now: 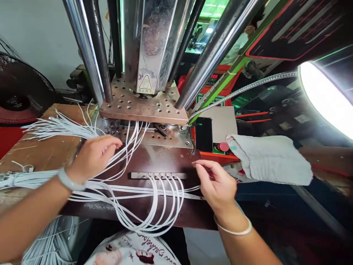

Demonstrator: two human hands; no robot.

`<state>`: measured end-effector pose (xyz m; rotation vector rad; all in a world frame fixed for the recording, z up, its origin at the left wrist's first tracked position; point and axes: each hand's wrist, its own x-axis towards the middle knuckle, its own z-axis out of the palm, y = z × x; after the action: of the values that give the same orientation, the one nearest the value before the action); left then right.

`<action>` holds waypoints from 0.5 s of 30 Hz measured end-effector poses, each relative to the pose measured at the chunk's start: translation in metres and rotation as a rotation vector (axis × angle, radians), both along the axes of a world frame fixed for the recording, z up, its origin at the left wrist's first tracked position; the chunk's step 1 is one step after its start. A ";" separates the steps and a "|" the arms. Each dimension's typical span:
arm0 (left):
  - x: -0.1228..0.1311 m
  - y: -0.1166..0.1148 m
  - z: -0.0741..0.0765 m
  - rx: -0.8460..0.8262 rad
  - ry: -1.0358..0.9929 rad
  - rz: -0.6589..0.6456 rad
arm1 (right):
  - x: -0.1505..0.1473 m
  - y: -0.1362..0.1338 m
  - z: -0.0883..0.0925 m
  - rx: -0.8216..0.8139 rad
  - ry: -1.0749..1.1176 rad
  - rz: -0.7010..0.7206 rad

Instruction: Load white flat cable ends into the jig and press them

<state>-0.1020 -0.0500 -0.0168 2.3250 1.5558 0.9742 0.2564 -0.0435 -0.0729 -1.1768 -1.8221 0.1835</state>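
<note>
My left hand [95, 156] hovers over the white cables [111, 162] left of the press, fingers curled together; what they hold, if anything, is hidden. On the right, thumb and forefinger of my right hand [217, 184] are pinched near the table's right edge, and I cannot make out anything between them. Between the hands lies a narrow metal fixture bar [138, 175] with several white cable ends set in its slots. Their cables [154, 206] loop toward me and back left. More white cables [134, 130] run under the press's upper plate [146, 114].
Steel columns [211, 51] rise around the press. A cable bundle [63, 127] rests on the wooden board [52, 151] at left. At right are a phone [204, 134], a red button [223, 147], a white cloth [273, 158] and a bright lamp [328, 99].
</note>
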 end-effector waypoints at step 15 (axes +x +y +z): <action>-0.158 0.087 -0.017 -0.284 0.839 -0.014 | -0.285 0.043 0.044 -0.022 -1.028 1.222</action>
<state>-0.2596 0.0375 -0.0333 2.6457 1.7486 -0.2996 -0.0290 -0.0005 -0.0288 0.1098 -3.2534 0.3043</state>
